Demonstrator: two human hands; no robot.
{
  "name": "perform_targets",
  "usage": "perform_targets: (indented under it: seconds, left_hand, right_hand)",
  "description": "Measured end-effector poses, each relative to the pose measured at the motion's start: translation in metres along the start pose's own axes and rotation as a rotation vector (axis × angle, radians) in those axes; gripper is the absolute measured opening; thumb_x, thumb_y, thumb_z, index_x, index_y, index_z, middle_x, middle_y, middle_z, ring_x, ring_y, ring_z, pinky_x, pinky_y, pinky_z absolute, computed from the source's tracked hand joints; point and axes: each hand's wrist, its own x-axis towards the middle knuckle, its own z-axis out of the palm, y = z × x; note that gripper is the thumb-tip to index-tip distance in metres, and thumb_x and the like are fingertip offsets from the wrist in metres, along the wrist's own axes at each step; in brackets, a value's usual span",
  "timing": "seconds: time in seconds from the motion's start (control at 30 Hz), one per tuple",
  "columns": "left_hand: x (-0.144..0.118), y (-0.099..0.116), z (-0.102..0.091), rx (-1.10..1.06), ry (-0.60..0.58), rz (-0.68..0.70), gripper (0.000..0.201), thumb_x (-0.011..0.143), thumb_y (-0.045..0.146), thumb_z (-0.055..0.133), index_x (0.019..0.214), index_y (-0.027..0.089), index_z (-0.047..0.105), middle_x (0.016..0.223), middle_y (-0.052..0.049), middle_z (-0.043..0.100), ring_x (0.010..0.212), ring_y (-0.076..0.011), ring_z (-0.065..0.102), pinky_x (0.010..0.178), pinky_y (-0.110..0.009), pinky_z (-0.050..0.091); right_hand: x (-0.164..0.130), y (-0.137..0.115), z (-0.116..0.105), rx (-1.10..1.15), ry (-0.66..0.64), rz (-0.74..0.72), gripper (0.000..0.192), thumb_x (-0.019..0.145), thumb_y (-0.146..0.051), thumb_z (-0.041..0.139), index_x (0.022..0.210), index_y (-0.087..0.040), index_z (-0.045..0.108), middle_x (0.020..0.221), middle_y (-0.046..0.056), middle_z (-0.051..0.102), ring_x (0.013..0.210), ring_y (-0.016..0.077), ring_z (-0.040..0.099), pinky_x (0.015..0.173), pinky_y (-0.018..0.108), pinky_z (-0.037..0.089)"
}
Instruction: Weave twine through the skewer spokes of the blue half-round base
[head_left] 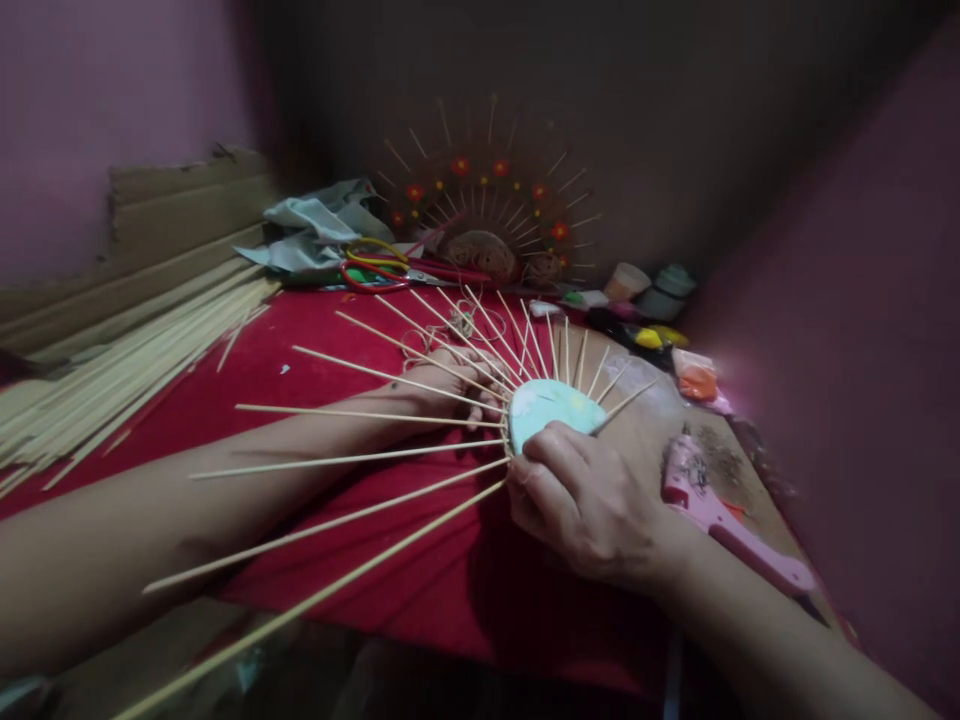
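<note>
A pale mint-green round piece [555,405] has many thin wooden sticks [375,413] fanning out from its edge, mostly to the left and away from me. My right hand [577,495] is closed on the near edge of this piece, fingers curled against it. Behind the sticks, my left hand [480,385] has its fingers bent together close to the left edge; the sticks partly cover them, so what they hold is hidden. Loose brown twine [461,322] lies in loops just beyond the left hand. A narrow cord-like band shows along the piece's left edge.
A red cloth [315,330] covers the table. A pile of sticks [135,370] lies left, before cardboard [187,205]. Scissors [375,265] lie at the back, near a decorated stick fan [480,200]. A pink glue gun [720,520] rests on the right, beside small packets [697,380].
</note>
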Motion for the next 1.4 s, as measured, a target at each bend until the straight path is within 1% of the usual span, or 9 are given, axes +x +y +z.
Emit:
perform_targets:
  seconds: [0.27,0.57,0.7,0.83,0.9,1.07,1.2,1.3,1.4]
  left_hand:
    - [0.001,0.004,-0.006,-0.424,-0.034,-0.069,0.007,0.081,0.016,0.052,0.075,0.012,0.052,0.067,-0.004,0.060,0.048,-0.0095,0.054,0.038,-0.018,0.040]
    - [0.004,0.007,-0.007,-0.451,-0.084,-0.078,0.007,0.082,0.013,0.051,0.079,0.010,0.055,0.072,-0.008,0.065,0.048,-0.0115,0.059,0.036,-0.018,0.045]
    - [0.003,0.008,-0.006,-0.451,-0.054,-0.077,0.009,0.081,0.012,0.050,0.074,0.010,0.054,0.067,-0.007,0.064,0.046,-0.0119,0.059,0.035,-0.019,0.044]
    - [0.005,0.007,-0.005,-0.447,-0.030,-0.123,0.010,0.079,0.010,0.049,0.070,0.012,0.053,0.054,-0.002,0.059,0.041,-0.0141,0.057,0.032,-0.021,0.044]
    - [0.007,0.006,-0.006,-0.453,-0.017,-0.142,0.009,0.078,0.010,0.050,0.071,0.012,0.054,0.057,-0.004,0.061,0.043,-0.0157,0.060,0.033,-0.022,0.045]
    - [0.006,0.004,-0.006,-0.471,-0.053,-0.165,0.008,0.079,0.011,0.049,0.073,0.013,0.053,0.059,-0.006,0.064,0.042,-0.0169,0.060,0.032,-0.023,0.045]
    - [0.001,0.006,-0.003,-0.528,-0.134,-0.138,0.008,0.080,0.011,0.048,0.074,0.012,0.054,0.053,-0.004,0.060,0.045,-0.0161,0.061,0.035,-0.021,0.046]
    - [-0.006,0.009,0.000,-0.539,-0.167,-0.126,0.010,0.081,0.011,0.048,0.074,0.011,0.055,0.057,-0.005,0.061,0.044,-0.0137,0.058,0.034,-0.019,0.044]
    - [-0.012,0.014,0.002,-0.513,-0.229,-0.096,0.011,0.081,0.014,0.050,0.077,0.009,0.058,0.066,-0.008,0.063,0.046,-0.0117,0.057,0.036,-0.018,0.043]
  right_hand:
    - [-0.002,0.005,0.001,0.013,-0.046,0.040,0.011,0.082,-0.010,0.050,0.075,-0.012,0.058,0.070,0.008,0.053,0.066,0.0171,0.044,0.056,0.030,0.038]
    - [-0.008,0.005,0.002,0.421,0.012,0.268,0.022,0.079,-0.017,0.055,0.099,-0.012,0.049,0.080,0.006,0.055,0.072,0.0153,0.051,0.064,0.030,0.044]
    - [-0.003,0.004,-0.006,0.655,0.056,0.727,0.004,0.079,-0.019,0.054,0.079,-0.016,0.051,0.066,0.000,0.051,0.058,0.0108,0.050,0.055,0.026,0.043]
    - [0.001,-0.002,-0.015,1.401,-0.418,1.343,0.029,0.081,-0.037,0.051,0.064,-0.014,0.052,0.051,0.002,0.055,0.039,0.0101,0.049,0.036,0.022,0.040]
    - [-0.004,-0.011,-0.017,1.681,-0.480,1.512,0.033,0.082,-0.041,0.048,0.068,-0.012,0.055,0.056,0.006,0.061,0.038,0.0113,0.053,0.035,0.023,0.042]
    - [-0.017,-0.027,-0.014,1.916,0.133,1.647,0.026,0.082,-0.037,0.052,0.084,-0.012,0.057,0.071,0.008,0.067,0.057,0.0170,0.065,0.060,0.034,0.055]
    - [-0.009,-0.013,-0.005,1.944,0.705,1.800,0.007,0.081,-0.019,0.055,0.087,-0.016,0.058,0.072,0.001,0.065,0.072,0.0137,0.065,0.081,0.032,0.052]
    - [0.002,0.001,0.003,1.913,0.888,1.896,0.020,0.082,-0.011,0.051,0.101,-0.015,0.056,0.082,0.004,0.067,0.074,0.0136,0.065,0.079,0.031,0.054]
    - [0.013,0.004,0.008,1.944,0.900,1.898,0.029,0.079,-0.001,0.046,0.105,-0.012,0.055,0.078,0.005,0.068,0.072,0.0151,0.066,0.079,0.035,0.054]
